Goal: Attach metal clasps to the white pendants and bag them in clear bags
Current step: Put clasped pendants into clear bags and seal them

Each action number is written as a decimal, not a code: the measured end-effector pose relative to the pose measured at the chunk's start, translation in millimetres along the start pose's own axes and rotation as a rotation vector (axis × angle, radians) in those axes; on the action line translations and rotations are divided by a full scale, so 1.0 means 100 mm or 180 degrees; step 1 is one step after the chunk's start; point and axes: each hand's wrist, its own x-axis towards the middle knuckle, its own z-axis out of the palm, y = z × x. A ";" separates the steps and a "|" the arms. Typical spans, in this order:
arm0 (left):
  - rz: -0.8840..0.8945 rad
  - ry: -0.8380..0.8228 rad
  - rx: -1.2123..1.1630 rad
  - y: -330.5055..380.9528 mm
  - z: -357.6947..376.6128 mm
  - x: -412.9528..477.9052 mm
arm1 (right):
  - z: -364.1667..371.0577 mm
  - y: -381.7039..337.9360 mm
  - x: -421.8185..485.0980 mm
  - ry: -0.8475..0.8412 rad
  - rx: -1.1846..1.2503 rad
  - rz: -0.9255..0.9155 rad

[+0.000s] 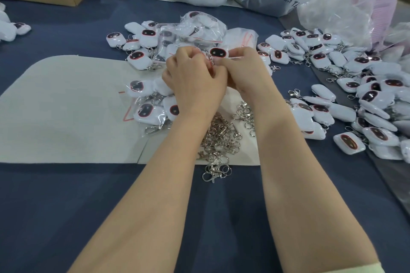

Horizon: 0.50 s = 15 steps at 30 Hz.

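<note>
Both hands meet just above the middle of the frame: the right hand pinches the right edge of a white pendant, and the left hand has its fingers curled, pinching what looks like the red-striped mouth of a clear bag at the pendant's left side. The pinch is small, so the pendant could slip and drop among the loose metal clasps below on the tabletop. The clasp is mostly hidden, so it could snag the bag's mouth.
</note>
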 end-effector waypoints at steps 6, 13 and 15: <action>0.0181 0.0172 -0.0793 0.04 -0.06 0.00 | -0.01 0.07 -0.03 -0.0547 -0.0559 -0.0043; 0.0296 0.0357 -0.0786 0.02 -0.09 0.02 | 0.04 0.12 -0.07 -0.1006 -0.0475 -0.0583; 0.0254 0.0395 -0.0702 -0.01 -0.09 0.04 | 0.00 0.13 -0.05 -0.1295 -0.0740 -0.0497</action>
